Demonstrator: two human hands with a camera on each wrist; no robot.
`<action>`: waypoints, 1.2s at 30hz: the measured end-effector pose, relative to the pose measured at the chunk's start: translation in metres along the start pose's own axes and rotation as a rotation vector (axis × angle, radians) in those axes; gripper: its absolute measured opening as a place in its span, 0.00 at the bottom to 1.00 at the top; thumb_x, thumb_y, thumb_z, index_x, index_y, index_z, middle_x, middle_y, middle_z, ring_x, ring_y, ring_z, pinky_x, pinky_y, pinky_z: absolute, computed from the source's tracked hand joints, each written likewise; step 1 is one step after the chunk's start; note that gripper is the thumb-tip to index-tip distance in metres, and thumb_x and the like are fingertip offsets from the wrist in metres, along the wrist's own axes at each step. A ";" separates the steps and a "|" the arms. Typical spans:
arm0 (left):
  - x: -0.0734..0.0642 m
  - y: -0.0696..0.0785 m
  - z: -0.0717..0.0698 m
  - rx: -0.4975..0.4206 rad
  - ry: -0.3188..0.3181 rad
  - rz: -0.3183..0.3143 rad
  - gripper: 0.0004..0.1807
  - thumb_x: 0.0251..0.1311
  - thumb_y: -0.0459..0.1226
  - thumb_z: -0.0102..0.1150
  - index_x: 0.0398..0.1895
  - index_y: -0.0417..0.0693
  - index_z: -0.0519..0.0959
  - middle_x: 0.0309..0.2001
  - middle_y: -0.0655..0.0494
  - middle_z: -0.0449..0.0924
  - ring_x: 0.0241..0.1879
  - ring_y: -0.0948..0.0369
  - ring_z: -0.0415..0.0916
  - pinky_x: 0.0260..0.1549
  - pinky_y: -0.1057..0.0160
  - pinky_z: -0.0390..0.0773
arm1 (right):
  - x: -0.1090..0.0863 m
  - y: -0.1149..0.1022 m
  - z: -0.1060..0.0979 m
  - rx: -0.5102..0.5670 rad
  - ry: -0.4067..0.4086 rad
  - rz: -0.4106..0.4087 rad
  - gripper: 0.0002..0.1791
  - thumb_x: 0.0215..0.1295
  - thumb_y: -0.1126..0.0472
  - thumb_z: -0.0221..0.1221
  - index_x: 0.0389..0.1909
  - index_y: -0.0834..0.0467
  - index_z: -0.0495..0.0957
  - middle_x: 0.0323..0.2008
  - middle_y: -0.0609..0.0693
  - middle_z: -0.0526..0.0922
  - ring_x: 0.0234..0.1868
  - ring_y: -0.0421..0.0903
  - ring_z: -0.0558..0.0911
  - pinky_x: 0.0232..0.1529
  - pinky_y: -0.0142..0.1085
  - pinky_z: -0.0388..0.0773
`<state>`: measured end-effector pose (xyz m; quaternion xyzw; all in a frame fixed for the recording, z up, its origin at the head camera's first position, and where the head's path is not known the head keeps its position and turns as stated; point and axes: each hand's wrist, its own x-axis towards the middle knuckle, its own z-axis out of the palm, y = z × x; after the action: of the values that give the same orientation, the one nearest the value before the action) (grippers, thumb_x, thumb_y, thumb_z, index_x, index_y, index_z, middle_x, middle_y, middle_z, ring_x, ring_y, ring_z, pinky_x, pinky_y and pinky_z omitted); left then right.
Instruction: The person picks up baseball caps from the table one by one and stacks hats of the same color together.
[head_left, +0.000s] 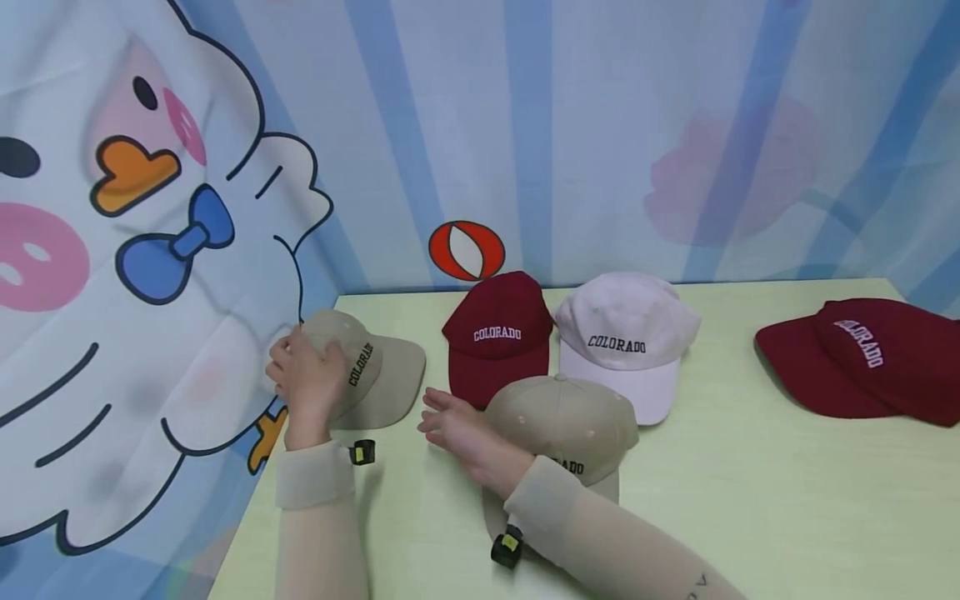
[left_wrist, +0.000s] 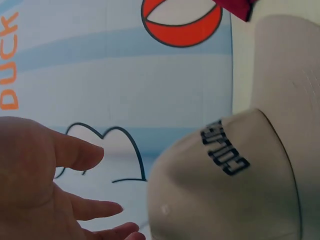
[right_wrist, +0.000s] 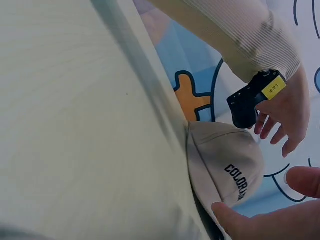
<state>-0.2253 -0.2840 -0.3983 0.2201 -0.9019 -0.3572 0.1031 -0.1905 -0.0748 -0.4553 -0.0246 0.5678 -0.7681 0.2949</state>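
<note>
A beige baseball cap marked COLORADO sits at the table's left edge, its brim pointing right. My left hand is at the crown side of this cap; in the left wrist view the left hand has loosely spread fingers, with a gap before the crown. My right hand extends leftward with fingers apart, holding nothing, between that cap and a second beige cap. In the right wrist view the right thumb and finger overlap the left cap's brim in the picture; contact cannot be told.
Behind the second beige cap stand a dark red cap and a white cap. Another dark red cap lies at the far right. The pale yellow table meets a cartoon-printed cloth at the back and left.
</note>
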 end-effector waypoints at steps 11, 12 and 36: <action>0.020 -0.031 0.003 0.058 -0.012 -0.141 0.41 0.78 0.52 0.32 0.78 0.26 0.47 0.74 0.22 0.54 0.70 0.29 0.50 0.68 0.28 0.52 | 0.020 0.014 0.001 0.093 -0.012 0.034 0.43 0.64 0.75 0.50 0.81 0.66 0.49 0.83 0.63 0.49 0.82 0.62 0.55 0.79 0.55 0.58; 0.021 -0.032 0.003 0.054 -0.010 -0.156 0.41 0.79 0.53 0.31 0.77 0.25 0.49 0.73 0.22 0.57 0.70 0.29 0.52 0.67 0.28 0.52 | 0.020 0.014 0.001 0.100 -0.020 0.035 0.43 0.65 0.75 0.50 0.81 0.66 0.49 0.83 0.63 0.50 0.82 0.62 0.55 0.79 0.55 0.58; 0.025 -0.030 0.008 -0.434 0.018 -0.081 0.32 0.78 0.62 0.37 0.66 0.50 0.71 0.53 0.51 0.73 0.56 0.55 0.69 0.63 0.46 0.68 | 0.016 0.022 0.004 0.092 -0.031 0.020 0.42 0.65 0.75 0.51 0.81 0.65 0.51 0.81 0.64 0.53 0.80 0.63 0.60 0.78 0.55 0.61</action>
<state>-0.2403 -0.3102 -0.4238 0.2318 -0.7935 -0.5446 0.1416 -0.1931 -0.0897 -0.4783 -0.0172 0.5275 -0.7899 0.3124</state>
